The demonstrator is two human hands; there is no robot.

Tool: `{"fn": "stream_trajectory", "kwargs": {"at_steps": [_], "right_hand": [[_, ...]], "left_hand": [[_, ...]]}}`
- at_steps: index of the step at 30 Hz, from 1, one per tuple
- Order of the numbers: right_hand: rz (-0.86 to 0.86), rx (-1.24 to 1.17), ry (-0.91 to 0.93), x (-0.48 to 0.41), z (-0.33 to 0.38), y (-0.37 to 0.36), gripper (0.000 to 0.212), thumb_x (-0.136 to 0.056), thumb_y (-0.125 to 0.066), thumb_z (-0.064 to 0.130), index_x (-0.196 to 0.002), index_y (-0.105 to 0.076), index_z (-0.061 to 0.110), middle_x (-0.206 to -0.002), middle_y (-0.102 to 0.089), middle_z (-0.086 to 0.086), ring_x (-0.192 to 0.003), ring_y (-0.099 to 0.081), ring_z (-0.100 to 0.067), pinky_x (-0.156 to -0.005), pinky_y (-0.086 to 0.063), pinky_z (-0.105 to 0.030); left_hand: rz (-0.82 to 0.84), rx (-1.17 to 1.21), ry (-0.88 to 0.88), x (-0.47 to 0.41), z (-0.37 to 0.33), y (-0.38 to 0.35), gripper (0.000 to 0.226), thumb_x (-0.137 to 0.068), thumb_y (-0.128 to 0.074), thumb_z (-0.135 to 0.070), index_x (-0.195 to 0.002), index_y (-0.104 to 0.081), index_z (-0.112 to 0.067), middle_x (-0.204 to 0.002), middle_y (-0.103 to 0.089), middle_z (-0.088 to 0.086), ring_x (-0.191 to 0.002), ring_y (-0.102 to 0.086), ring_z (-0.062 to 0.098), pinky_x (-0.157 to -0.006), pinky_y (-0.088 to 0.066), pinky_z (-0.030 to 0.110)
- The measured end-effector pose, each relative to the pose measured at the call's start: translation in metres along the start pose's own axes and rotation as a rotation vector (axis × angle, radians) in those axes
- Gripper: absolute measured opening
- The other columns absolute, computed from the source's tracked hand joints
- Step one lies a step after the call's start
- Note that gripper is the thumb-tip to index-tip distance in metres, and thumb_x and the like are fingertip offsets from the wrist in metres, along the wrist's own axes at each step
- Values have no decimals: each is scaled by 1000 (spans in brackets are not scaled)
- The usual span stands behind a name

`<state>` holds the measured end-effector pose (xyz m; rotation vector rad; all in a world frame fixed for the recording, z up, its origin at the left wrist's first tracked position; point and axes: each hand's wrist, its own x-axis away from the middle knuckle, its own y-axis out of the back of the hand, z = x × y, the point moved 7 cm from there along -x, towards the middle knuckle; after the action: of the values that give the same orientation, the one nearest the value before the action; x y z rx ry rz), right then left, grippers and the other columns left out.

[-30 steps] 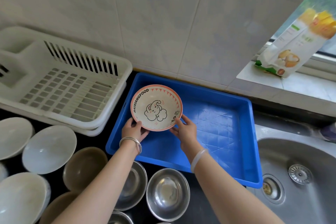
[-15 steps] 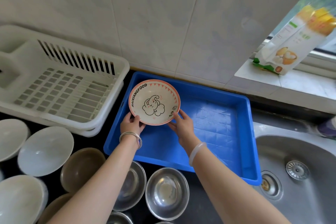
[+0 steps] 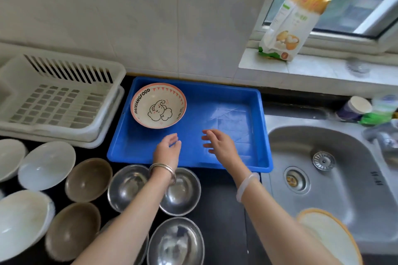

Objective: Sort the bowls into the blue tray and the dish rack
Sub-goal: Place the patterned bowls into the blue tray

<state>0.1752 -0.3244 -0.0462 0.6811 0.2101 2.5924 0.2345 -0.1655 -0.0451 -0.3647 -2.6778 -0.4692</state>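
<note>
At the far left corner of the blue tray (image 3: 237,157): patterned bowl (image 3: 158,105), set down upright on the tray floor, close to the back and left walls. Gripped at its rim by both hands half a second ago; now let go.

Left hand (image 3: 168,148) and right hand (image 3: 219,145) both released, fingers loose and holding nothing, drawn back over the near half of the tray. Bowl beyond and slightly left of the left hand, clearly apart from it, farther still from the right hand.

Counts, by judgement, as one bowl sorted into the tray. Leaves steel bowls (image 3: 127,187), brown bowls (image 3: 88,179) and white bowls (image 3: 46,164) waiting on the table (image 3: 224,200), near the dish rack (image 3: 58,97) and just below both wrists, within easy reach for the next pick.
</note>
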Motion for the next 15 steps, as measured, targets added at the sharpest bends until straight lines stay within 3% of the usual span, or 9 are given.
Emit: {"fn": "stream_trajectory", "kwargs": {"at_steps": [2,5,7,11,15], "right_hand": [[-57,104,34,32,-12,33,25,-97,-44,22,-108,-65,13,-96,-66,-1,-79,-62,-8,-62,-46,-9],[-194,273,35,81,-40,91,24,-95,-48,24,-107,-68,17,-97,-71,1,-89,-65,-11,-77,-47,-23],[-300,356,9,113,-61,131,23,-95,-50,23,-107,-69,19,-101,-72,0,-95,-65,-15,-76,-43,-25],[-519,468,-52,173,-103,199,29,-95,-47,16,-117,-64,18,-117,-68,-1,-109,-60,-18,-80,-38,-22],[-600,580,-152,211,-145,239,39,-93,-44,5,-130,-54,10,-132,-58,-8,-120,-51,-27,-99,-41,-35]], "left_hand": [[104,-134,-47,26,-4,-33,31,-89,-53,-10,-119,-59,-6,-123,-63,11,-112,-60,23,-99,-41,27],[270,-252,-114,66,-4,-85,29,-89,-54,-9,-118,-60,-5,-121,-64,10,-110,-61,20,-88,-36,12],[373,-292,-139,95,-1,-118,30,-89,-55,-11,-118,-60,-7,-121,-65,8,-109,-62,18,-83,-33,6],[589,-430,-194,149,13,-180,36,-89,-56,-20,-125,-56,-17,-124,-62,0,-108,-59,12,-85,-36,11],[724,-488,-142,187,37,-224,48,-89,-56,-28,-135,-42,-27,-131,-55,-1,-105,-55,10,-88,-41,21]]}}
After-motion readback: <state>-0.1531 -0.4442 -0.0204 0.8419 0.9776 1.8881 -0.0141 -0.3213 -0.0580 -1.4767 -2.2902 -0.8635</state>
